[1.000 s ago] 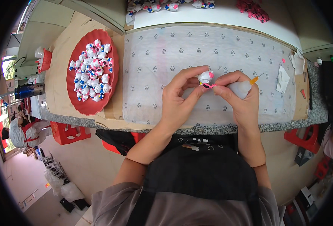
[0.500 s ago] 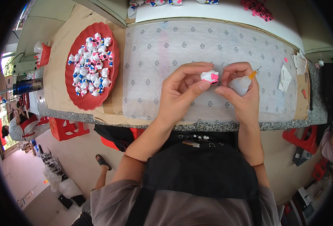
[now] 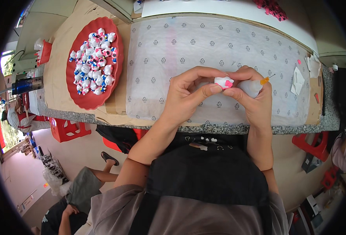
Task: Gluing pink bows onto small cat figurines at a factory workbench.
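Observation:
Between the thumb and fingers of my left hand [image 3: 182, 94] is a small white figurine [image 3: 222, 81] with a pink bow. My right hand [image 3: 256, 107] keeps a translucent squeeze bottle [image 3: 249, 87] in its palm; the bottle's orange nozzle [image 3: 264, 81] with a thin needle points away to the upper right. The thumb and fingertips of my right hand also meet the figurine, so both hands touch it. My fingers cover part of the figurine. Underneath lies a white printed sheet [image 3: 173, 58] on the worktable.
On the left stands a red scalloped plate [image 3: 90, 102] piled with similar figurines. Paper scraps [image 3: 297, 81] lie at the sheet's right side. Dark pink pieces [image 3: 272, 9] sit on the white surface at the back. A seated person [image 3: 85, 186] is behind at lower left; red stools [image 3: 68, 130] stand below the counter.
My hands have come together. My right fingertips now touch the figurine, which has turned and shifted slightly right. More of the person at lower left shows.

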A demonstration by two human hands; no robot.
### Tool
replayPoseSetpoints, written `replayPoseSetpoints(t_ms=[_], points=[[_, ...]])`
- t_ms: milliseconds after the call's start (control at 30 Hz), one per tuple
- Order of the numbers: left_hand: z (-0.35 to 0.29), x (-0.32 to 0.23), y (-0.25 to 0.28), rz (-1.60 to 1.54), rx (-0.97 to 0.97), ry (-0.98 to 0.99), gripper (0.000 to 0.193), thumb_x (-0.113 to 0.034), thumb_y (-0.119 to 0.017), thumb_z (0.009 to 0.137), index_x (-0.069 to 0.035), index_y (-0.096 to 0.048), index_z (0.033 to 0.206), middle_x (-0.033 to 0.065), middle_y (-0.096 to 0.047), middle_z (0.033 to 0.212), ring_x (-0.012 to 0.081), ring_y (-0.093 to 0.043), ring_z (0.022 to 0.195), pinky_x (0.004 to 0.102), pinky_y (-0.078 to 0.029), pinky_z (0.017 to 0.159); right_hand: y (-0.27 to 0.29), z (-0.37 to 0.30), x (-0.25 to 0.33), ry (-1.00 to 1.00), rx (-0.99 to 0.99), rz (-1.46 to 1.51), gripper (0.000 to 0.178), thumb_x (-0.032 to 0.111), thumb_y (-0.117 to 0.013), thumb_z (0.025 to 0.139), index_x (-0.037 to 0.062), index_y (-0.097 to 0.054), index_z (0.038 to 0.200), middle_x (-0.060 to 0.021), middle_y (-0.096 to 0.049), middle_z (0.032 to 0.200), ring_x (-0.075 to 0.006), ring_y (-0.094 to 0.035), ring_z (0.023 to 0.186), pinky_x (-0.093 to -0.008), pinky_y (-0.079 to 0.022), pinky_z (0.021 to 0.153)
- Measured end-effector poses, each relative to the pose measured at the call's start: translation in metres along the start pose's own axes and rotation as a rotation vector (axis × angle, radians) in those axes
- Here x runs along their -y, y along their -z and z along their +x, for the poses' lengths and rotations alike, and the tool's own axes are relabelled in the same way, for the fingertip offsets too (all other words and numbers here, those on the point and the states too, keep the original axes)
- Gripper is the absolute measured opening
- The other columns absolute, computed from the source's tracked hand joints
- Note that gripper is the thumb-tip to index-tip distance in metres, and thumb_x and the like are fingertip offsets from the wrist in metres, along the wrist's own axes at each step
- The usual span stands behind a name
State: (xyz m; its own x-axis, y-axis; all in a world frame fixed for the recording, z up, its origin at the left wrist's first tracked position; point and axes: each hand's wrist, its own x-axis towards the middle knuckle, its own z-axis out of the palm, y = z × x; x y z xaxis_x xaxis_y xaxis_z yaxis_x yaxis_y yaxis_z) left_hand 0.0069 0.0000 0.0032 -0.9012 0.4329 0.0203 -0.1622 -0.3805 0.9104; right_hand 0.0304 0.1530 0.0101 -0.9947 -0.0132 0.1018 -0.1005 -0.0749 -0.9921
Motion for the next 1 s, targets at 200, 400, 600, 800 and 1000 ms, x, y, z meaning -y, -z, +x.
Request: replayPoseSetpoints(t_ms=[200, 400, 600, 800, 1000], points=[[-0.006, -0.007, 0.005, 0.04, -0.093, 0.01, 0.021, 0.002, -0.053, 0.076, 0.002, -0.055, 0.097, 0.0082, -0.058, 0.09, 0.0129, -0.054, 0.085, 0.0247, -0.044, 0.075, -0.015, 0.005, 0.005, -0.094, -0.041, -0.011, 0.022, -0.004, -0.063, 0.064, -0.0019, -0.058, 0.086, -0.003, -0.055, 0.075, -0.0079, -0.048, 0.067, -0.0192, -0.038, 0.063], [-0.005, 0.004, 0.002, 0.115, -0.008, -0.111, 0.022, -0.001, -0.052, 0.076, 0.0, -0.055, 0.098, 0.0069, -0.058, 0.09, 0.0111, -0.054, 0.081, 0.0245, -0.045, 0.07, -0.002, -0.008, -0.003, -0.115, -0.133, -0.113, 0.023, -0.005, -0.058, 0.066, -0.0033, -0.055, 0.089, -0.0052, -0.051, 0.081, -0.0105, -0.048, 0.071, -0.0198, -0.038, 0.064], [-0.012, 0.002, -0.002, 0.366, -0.102, -0.245, 0.019, -0.002, -0.052, 0.074, -0.001, -0.055, 0.092, 0.0085, -0.059, 0.086, 0.0168, -0.057, 0.079, 0.0273, -0.045, 0.07, -0.006, -0.008, -0.01, -0.09, -0.101, -0.022, 0.023, -0.004, -0.057, 0.068, -0.0038, -0.052, 0.09, -0.0051, -0.048, 0.08, -0.011, -0.047, 0.068, -0.0218, -0.04, 0.063], [-0.011, 0.0, 0.002, 0.083, -0.018, -0.191, 0.017, -0.006, -0.057, 0.074, -0.001, -0.057, 0.091, 0.0052, -0.06, 0.085, 0.0106, -0.055, 0.076, 0.0246, -0.045, 0.067, -0.005, -0.011, -0.004, -0.058, -0.094, -0.033, 0.023, -0.004, -0.061, 0.067, -0.0022, -0.052, 0.088, -0.0041, -0.047, 0.08, -0.01, -0.045, 0.07, -0.0206, -0.038, 0.066], [-0.007, 0.004, 0.005, -0.002, 0.063, -0.121, 0.019, -0.004, -0.061, 0.071, -0.001, -0.058, 0.089, 0.0047, -0.06, 0.082, 0.009, -0.055, 0.073, 0.0221, -0.044, 0.067, -0.007, -0.014, 0.0, 0.046, -0.087, -0.082, 0.02, -0.007, -0.062, 0.063, -0.0023, -0.054, 0.08, -0.0053, -0.047, 0.072, -0.0115, -0.044, 0.066, -0.0204, -0.036, 0.059]])
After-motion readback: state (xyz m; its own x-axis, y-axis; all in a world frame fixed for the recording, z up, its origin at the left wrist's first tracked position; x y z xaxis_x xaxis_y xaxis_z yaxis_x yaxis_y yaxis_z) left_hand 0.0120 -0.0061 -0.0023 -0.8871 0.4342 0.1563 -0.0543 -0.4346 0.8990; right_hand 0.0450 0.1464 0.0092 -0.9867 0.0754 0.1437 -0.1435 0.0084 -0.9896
